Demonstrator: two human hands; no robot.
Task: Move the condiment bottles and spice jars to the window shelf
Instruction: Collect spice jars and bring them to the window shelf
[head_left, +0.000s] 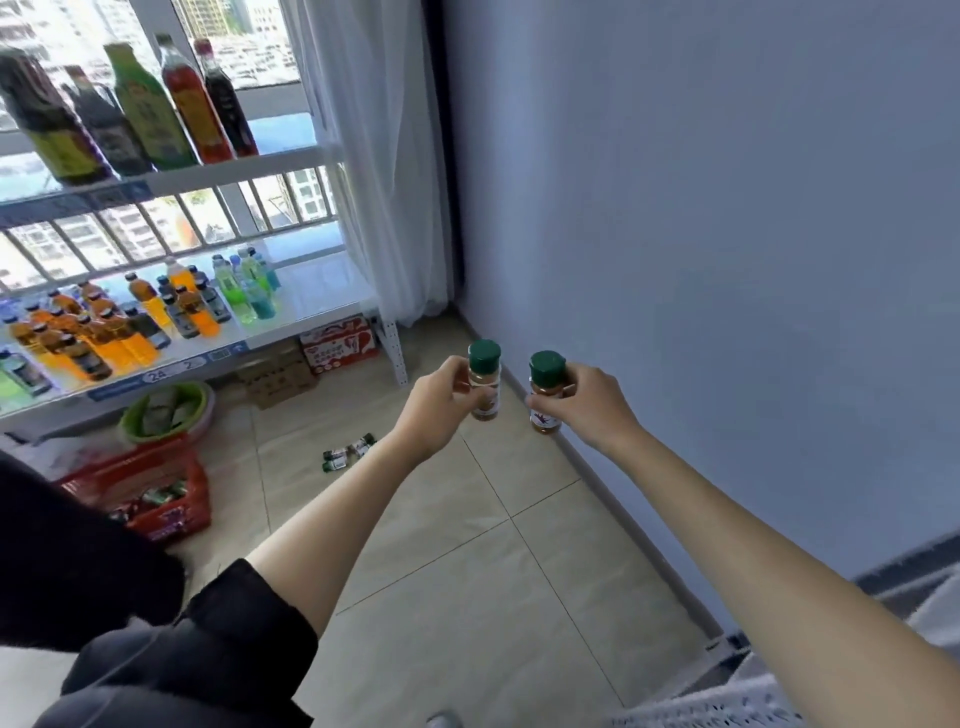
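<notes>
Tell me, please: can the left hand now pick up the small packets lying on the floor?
Probably not yet. The left hand already grips a green-capped spice jar, held up in the air, and the packets lie on the floor tiles below it.

Tall condiment bottles (150, 104) crowd the white metal window shelf's (249, 171) upper tier at left; its right end lies bare beside the sheer white curtain (374, 156).

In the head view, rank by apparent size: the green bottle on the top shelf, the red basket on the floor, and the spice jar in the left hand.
1. Red basket
2. Green bottle, close behind; it is farther away, so unsure.
3. Spice jar in the left hand, clearly smallest.
</notes>
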